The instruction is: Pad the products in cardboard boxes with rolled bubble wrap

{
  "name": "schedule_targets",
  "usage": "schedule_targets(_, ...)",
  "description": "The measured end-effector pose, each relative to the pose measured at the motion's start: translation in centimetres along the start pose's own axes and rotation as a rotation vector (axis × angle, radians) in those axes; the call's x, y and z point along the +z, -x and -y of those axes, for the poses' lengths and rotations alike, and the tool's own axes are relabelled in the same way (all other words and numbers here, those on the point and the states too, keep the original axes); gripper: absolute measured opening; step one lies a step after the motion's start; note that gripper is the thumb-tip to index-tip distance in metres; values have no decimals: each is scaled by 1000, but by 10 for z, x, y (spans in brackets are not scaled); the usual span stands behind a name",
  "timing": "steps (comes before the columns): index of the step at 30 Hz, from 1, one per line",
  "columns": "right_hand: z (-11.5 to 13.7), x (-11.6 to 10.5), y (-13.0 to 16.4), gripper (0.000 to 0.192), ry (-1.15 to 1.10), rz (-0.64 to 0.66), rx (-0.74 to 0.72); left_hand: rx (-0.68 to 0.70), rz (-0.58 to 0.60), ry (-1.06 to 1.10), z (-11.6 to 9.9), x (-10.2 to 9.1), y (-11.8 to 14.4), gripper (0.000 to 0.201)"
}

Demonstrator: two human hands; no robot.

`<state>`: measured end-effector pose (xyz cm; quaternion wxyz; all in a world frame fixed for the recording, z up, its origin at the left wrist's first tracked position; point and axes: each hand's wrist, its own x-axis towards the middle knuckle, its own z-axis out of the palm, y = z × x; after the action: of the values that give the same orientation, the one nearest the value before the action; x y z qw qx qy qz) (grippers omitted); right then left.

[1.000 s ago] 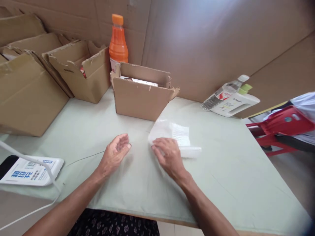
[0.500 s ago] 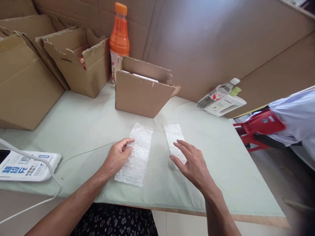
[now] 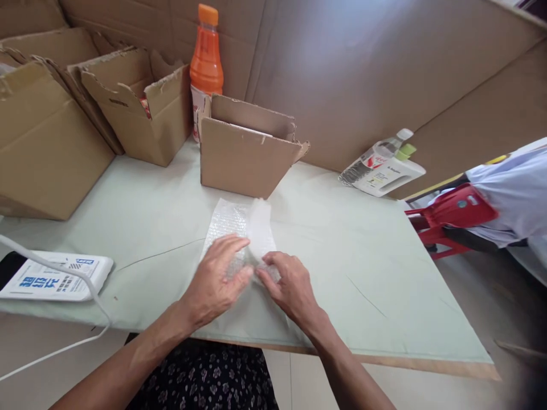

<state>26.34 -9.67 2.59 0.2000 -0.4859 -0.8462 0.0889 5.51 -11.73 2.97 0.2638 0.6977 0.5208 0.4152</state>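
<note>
A clear bubble wrap piece [image 3: 226, 219] lies on the pale green table covering in front of me. My left hand [image 3: 220, 276] is over its near part, thumb and fingers apart, and I see no grip on it. A narrower, whiter bubble wrap piece [image 3: 259, 228] overlaps the right side of the first, its left edge tilted up. The near right corner of this narrower piece is pinched between the thumb and fingers of my right hand [image 3: 293, 285]. Both hands hide the near ends of the two pieces.
A small open cardboard box [image 3: 239, 159] stands just behind the bubble wrap. An orange drink bottle [image 3: 206, 62] and larger cartons [image 3: 141, 114] are at back left. Two bottles [image 3: 380, 165] lean at back right. A white phone-like device [image 3: 60, 276] with a cable sits left.
My right hand has moved left with the narrower bubble wrap piece and laid it partly over the other. My left hand has shifted slightly right and opened off the first piece.
</note>
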Motion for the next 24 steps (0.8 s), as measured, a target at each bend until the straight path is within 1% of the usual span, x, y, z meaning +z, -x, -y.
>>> schedule_targets(2, 9, 6, -4, 12, 11, 80, -82, -45, 258, 101, -6, 5, -10, 44)
schedule_targets(3, 10, 7, -3, 12, 16, 109, -107, -71, 348, 117, -7, 8, -16, 46)
schedule_targets(4, 11, 6, 0, 13, 24, 126, -118, -85, 406, 117, -6, 10, -20, 47)
schedule_targets(5, 11, 4, 6, 13, 36, 131, -117, -85, 437, 109, -3, 11, -24, 47)
schedule_targets(8, 12, -6, 35, 6, 47, 187, -119, -80, 449, 107, 6, 14, -27, 42)
schedule_targets(10, 18, -12, 56, 14, 9, 246, -136, -86, 441, 113, 12, 16, -25, 40)
schedule_targets(12, 23, -18, 71, 15, -100, 309, -160, -87, 428, 93, 17, 19, -22, 40)
schedule_targets(14, 22, -24, 73, 16, -267, 325, -135, -60, 415, 57, 20, 23, -19, 41)
schedule_targets(16, 12, -28, 60, 21, -375, 253, -45, 20, 433, 16, 22, 28, -16, 43)
schedule_targets(17, 4, -28, 49, 22, -372, 191, 9, 76, 454, -7, 22, 29, -15, 43)
schedule_targets(19, -15, -23, 22, 22, -250, 85, 72, 189, 500, -58, 21, 31, -12, 43)
schedule_targets(20, -24, -18, 8, 25, -162, 66, 75, 237, 512, -86, 21, 31, -11, 43)
schedule_targets(21, -32, -13, -4, 27, -69, 70, 70, 274, 501, -119, 20, 31, -9, 42)
schedule_targets(22, -38, -7, -14, 27, 21, 90, 63, 296, 466, -158, 19, 29, -8, 40)
schedule_targets(23, -43, -1, -20, 26, 98, 114, 55, 296, 401, -208, 19, 26, -6, 37)
schedule_targets(24, -47, 3, -23, 23, 158, 132, 52, 267, 314, -275, 20, 22, -5, 34)
